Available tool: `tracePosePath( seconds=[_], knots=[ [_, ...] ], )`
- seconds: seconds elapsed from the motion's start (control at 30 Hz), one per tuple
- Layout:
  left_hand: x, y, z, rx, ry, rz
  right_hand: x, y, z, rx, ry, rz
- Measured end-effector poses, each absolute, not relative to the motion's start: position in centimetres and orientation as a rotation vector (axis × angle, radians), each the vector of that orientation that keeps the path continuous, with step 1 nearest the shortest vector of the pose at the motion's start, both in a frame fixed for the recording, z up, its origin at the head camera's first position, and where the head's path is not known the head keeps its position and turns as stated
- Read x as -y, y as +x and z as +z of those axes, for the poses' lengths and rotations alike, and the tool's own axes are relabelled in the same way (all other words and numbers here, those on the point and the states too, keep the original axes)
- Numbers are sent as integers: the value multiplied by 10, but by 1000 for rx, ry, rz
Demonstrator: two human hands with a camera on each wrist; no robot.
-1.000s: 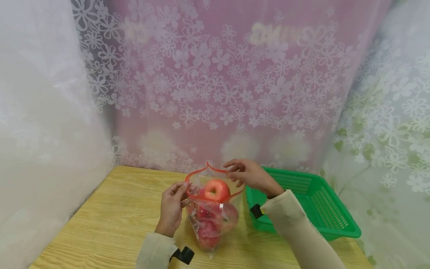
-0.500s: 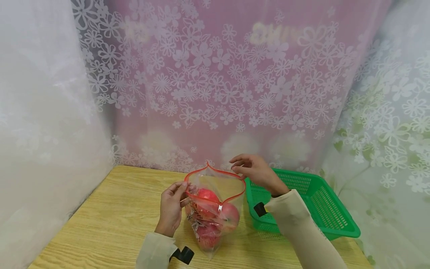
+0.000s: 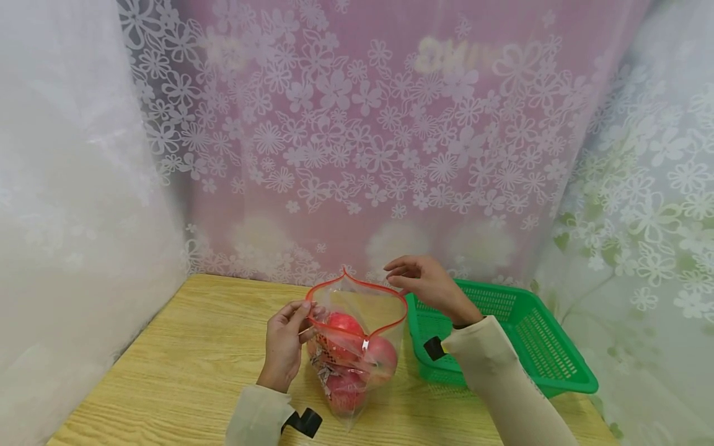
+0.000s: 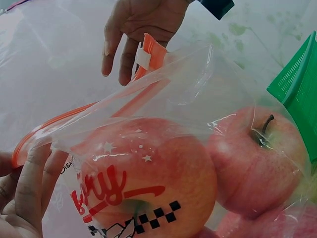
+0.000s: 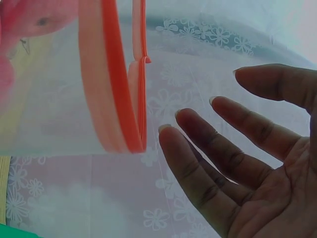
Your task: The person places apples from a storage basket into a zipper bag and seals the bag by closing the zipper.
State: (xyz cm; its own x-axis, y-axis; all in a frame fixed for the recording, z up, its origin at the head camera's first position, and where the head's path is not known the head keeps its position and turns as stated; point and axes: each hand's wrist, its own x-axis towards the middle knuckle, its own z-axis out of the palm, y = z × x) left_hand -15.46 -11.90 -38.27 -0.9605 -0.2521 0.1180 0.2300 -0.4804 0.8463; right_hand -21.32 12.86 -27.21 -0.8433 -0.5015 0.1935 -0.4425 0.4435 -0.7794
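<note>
A clear plastic zip bag (image 3: 357, 371) with a red-orange zip edge stands on the table, its mouth spread wide. Several red apples (image 4: 257, 163) sit inside it, seen through the printed plastic. At the bag's left rim my left hand (image 3: 286, 334) pinches the edge between thumb and fingers. My right hand (image 3: 432, 288) hovers beside the right rim with fingers loosely extended, holding nothing. In the right wrist view a gap separates those fingertips (image 5: 171, 139) from the zip edge (image 5: 116, 74). A white zip slider (image 4: 143, 58) shows at the rim's front.
A green plastic basket (image 3: 558, 344) with perforated sides stands right of the bag, partly behind the right forearm. The wooden table (image 3: 184, 359) ends at a flower-patterned curtain (image 3: 357, 155) behind, with more sheeting on both sides.
The apple near the bag's mouth has dropped down among the others. My right hand has drawn back to the right, away from the opening. The left hand has stayed at the rim.
</note>
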Motion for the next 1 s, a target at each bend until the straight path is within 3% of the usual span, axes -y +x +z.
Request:
tracePosePath(
  seconds=[1.0],
  knots=[
    [117,-152,-381,1404,12,-2494,-141,-180,-288,-2835,-914,-1318]
  ],
)
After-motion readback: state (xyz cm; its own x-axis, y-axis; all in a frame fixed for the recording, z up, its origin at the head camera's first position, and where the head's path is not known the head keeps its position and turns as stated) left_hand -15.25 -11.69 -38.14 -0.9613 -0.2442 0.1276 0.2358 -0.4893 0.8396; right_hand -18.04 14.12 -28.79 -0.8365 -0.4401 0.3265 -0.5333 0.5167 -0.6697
